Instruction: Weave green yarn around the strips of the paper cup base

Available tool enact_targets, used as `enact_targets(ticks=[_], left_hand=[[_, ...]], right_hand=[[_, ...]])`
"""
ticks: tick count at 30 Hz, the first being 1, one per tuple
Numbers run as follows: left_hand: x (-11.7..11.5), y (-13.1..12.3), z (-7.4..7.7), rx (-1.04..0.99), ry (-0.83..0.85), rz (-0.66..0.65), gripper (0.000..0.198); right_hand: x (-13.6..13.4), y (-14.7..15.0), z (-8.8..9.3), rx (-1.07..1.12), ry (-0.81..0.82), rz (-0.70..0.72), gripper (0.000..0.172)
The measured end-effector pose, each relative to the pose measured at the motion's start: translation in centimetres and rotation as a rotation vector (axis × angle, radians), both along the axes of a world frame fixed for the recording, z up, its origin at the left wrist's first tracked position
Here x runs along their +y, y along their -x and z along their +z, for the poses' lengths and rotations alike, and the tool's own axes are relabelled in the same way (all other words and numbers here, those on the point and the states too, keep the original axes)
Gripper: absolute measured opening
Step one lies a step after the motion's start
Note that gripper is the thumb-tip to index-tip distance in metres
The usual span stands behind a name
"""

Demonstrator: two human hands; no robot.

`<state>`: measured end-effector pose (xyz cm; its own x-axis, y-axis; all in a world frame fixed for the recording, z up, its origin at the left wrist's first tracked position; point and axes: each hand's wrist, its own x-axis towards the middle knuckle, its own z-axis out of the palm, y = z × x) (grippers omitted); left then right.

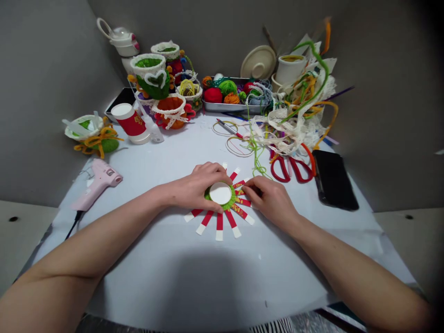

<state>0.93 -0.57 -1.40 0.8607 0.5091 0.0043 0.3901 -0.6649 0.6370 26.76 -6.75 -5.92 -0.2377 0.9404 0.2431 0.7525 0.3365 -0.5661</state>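
A paper cup [220,193], cut into red and white strips that fan out flat, lies base up on the table. Green yarn [232,201] runs around its round white base. My left hand [199,186] grips the cup around the base, thumb on the near side and fingers on the far side. On the right, my right hand [268,196] is closed in a pinch beside the strips. What sits between its fingertips, perhaps yarn or a strip end, is too small to tell.
A pink glue gun [99,182] lies left, near stacked red paper cups [131,124]. Decorated yarn baskets [169,111] stand behind. A metal tray [236,107] holds yarn balls. Right are lace trim [294,132], red-handled scissors [280,169] and a black phone [335,180].
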Motion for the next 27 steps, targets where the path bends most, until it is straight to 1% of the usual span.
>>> enact_targets(ticks=[2,5,9,12,14,18,21,24,27], left_hand=[[-0.2,-0.2,-0.1,0.031,-0.035,0.037,0.057],[-0.2,-0.2,0.0,0.05,-0.045,0.035,0.046],[0.4,0.4,0.3,-0.006,-0.037,0.0,0.041],[0.9,0.9,0.3,-0.001,0.013,-0.05,0.042],[1.1,1.1,0.1,0.01,0.054,-0.077,0.041],[1.4,1.1,-0.2,0.005,0.095,-0.086,0.04],[1.5,1.1,0.0,0.005,0.121,-0.098,0.039],[1.6,1.0,0.2,-0.016,0.155,-0.117,0.038],[1.7,1.0,0.1,-0.034,0.175,-0.122,0.037]], right_hand=[[0.0,-0.1,0.0,0.008,-0.005,0.005,0.016],[-0.1,-0.4,0.3,0.013,-0.028,0.041,0.016],[-0.5,-1.0,1.0,0.043,-0.094,0.141,0.017],[-1.0,-1.7,1.8,0.059,-0.127,0.232,0.019],[-1.4,-2.1,2.4,0.03,-0.136,0.312,0.021],[-1.9,-3.0,3.6,-0.069,-0.096,0.516,0.024],[-2.3,-3.5,4.2,-0.103,-0.056,0.624,0.023],[-3.1,-3.3,4.6,-0.167,-0.031,0.682,0.026],[-4.3,-2.6,4.9,-0.245,0.016,0.649,0.031]])
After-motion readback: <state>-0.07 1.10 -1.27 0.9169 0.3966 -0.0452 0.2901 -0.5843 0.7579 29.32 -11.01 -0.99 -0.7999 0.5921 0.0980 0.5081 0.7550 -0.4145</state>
